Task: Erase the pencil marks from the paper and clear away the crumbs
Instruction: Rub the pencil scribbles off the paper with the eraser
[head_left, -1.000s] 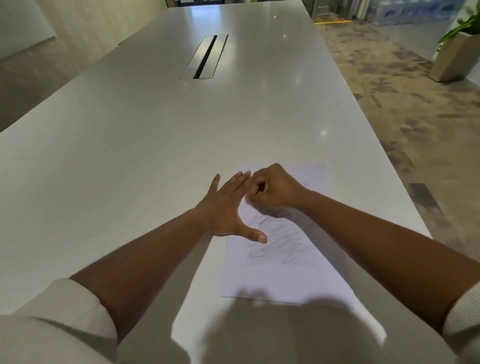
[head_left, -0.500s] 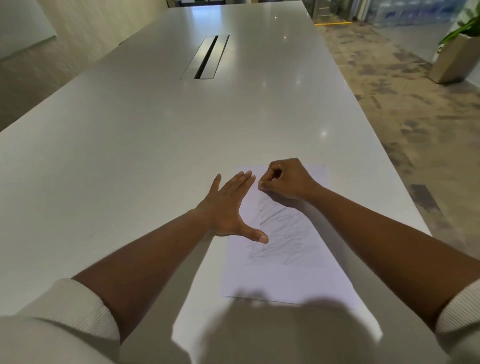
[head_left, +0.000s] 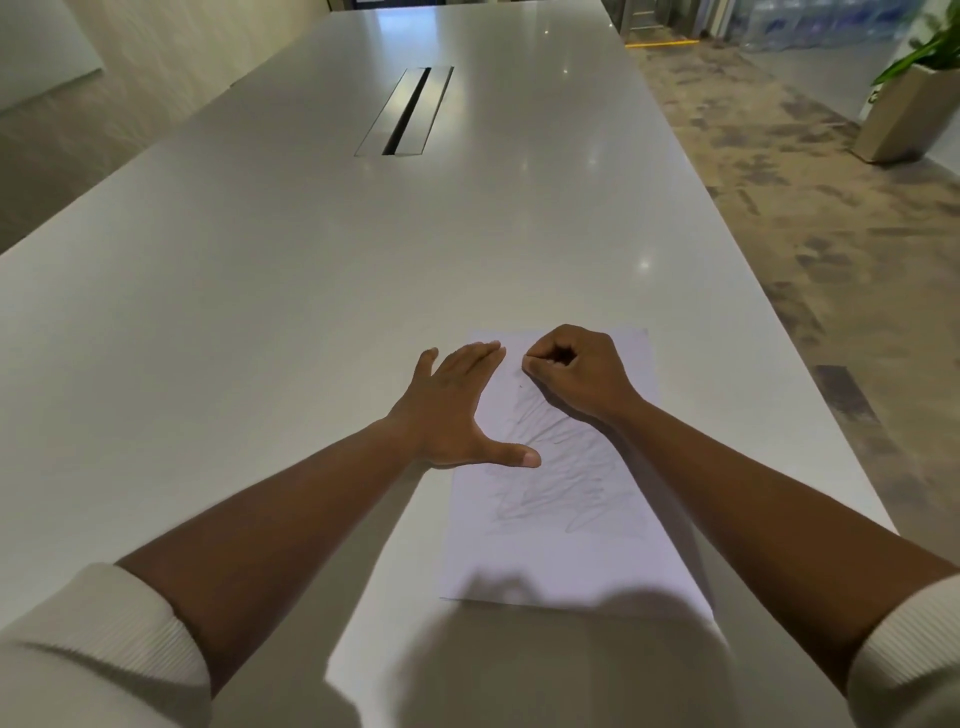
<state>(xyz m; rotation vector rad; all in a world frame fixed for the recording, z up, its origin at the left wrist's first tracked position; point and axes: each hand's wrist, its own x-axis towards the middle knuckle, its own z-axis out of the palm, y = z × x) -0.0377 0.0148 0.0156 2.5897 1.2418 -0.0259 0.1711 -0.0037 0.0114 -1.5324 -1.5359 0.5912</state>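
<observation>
Both hands (head_left: 457, 410) on paper (head_left: 566, 551)

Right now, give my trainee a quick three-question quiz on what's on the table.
1. True or false: the left hand lies flat with its thumb on the paper.
2. Where is the right hand's grip working? A) the sheet's far end B) the near edge C) off the sheet
3. Fill in: the pencil marks are ___ still visible.

Key: 1 true; 2 A; 3 mostly. The eraser itself is hidden in the curled fingers.
</observation>
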